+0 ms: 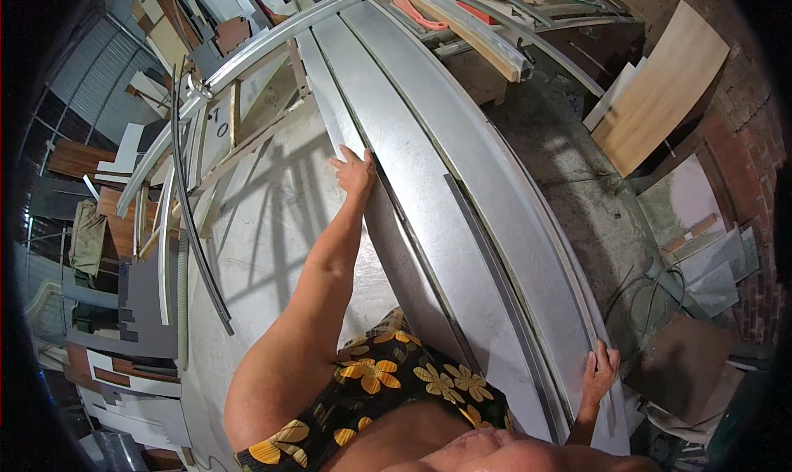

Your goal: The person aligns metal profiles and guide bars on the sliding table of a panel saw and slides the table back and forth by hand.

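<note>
A long silvery metal worktop (pixel 412 92), split lengthwise by narrow gaps, runs from the far end down past my right side. On its left edge rests my left hand (pixel 355 175), the fingers spread, beside a dark gap. Farther right and nearer me, my right hand (pixel 601 373) is closed over the worktop's outer edge rail (pixel 569 266); part of its grip is hidden. Between the hands a thin dark grey strip (pixel 495 266) lies lengthwise along one of the gaps.
Left of me, a curved black strip (pixel 186 200) leans against a metal frame (pixel 235 117). Sheet offcuts (pixel 124 340) are stacked along the left. Across the worktop, wooden boards (pixel 660 92) lean on a brick wall, with a cable (pixel 652 286) and a bucket-like container below.
</note>
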{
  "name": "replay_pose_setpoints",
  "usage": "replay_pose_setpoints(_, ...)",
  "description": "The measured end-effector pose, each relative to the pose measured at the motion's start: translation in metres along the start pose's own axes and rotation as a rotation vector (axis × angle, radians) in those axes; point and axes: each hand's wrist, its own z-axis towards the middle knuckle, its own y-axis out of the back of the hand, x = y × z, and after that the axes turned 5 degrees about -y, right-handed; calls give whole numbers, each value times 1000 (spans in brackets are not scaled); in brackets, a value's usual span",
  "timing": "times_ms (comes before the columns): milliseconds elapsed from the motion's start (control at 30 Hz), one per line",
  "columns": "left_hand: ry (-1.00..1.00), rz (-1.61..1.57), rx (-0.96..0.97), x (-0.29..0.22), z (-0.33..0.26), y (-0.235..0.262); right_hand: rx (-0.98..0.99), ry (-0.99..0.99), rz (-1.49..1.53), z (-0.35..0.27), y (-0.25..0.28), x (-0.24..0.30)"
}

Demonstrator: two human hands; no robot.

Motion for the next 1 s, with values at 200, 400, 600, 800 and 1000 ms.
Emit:
replay_pose_setpoints(200, 6, 67, -4, -2, 0, -2, -7, 20, 2, 5, -3, 2)
replay_pose_setpoints(400, 21, 82, 20, -7, 1, 5, 7, 46, -17, 13, -10, 2)
replay_pose_setpoints(600, 34, 96, 37, -7, 5, 5, 15, 23, -31, 15, -11, 9)
replay_pose_setpoints(800, 50, 97, 42, -8, 9, 3, 1, 20, -24, 17, -19, 4)
replay_pose_setpoints(1000, 45, 101, 36, -9, 15, 2, -16, 38, -41, 23, -22, 8)
